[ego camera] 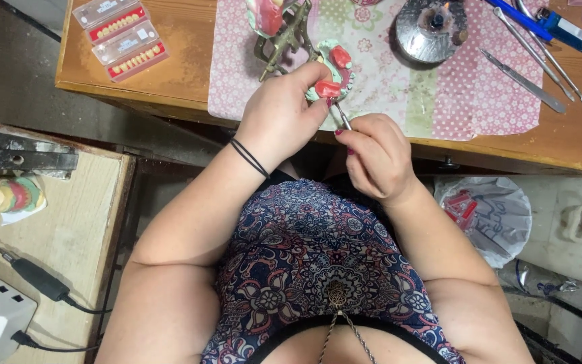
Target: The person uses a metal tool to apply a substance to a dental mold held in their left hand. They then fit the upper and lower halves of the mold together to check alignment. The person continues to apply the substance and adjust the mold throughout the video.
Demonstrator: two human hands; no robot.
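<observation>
Patterned fabric of the person's top fills the lower centre of the frame, and both forearms rise from it. At upper centre the left hand [281, 111] has its fingers closed round a green dental model with red wax [331, 71] — held over the table [170, 67] edge. Just right of it, the right hand [378, 155] pinches a thin metal tool [341, 116], its tip touching the wax. Two tooth trays [122, 37] lie upper left.
</observation>
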